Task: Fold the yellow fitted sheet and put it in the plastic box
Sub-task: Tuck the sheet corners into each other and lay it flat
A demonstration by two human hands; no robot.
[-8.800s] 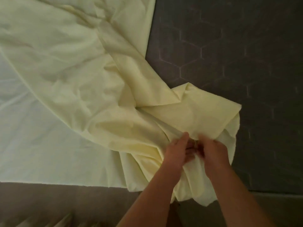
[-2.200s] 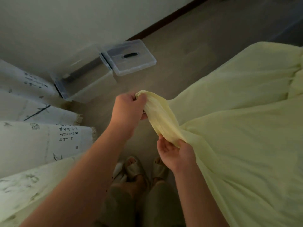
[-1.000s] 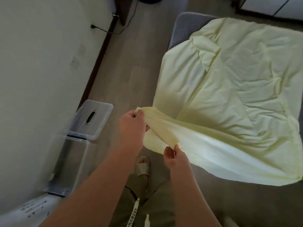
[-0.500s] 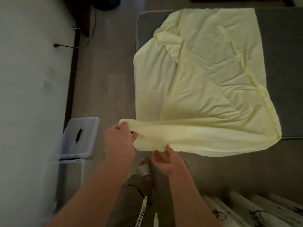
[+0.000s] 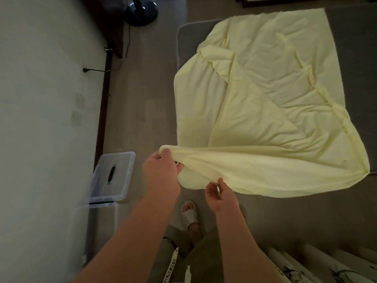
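Sheet fabric fills the right half of the head view: the yellow fitted sheet [image 5: 265,99] lies creased over a grey mattress [image 5: 357,58], its near edge lifted toward centre frame. The left hand [image 5: 161,170] curls its fingers round a bunched corner; the right hand [image 5: 221,194] pinches the hem nearby. The plastic box [image 5: 102,221] stands lower left by the wall, with its lid [image 5: 113,176] just above it in frame.
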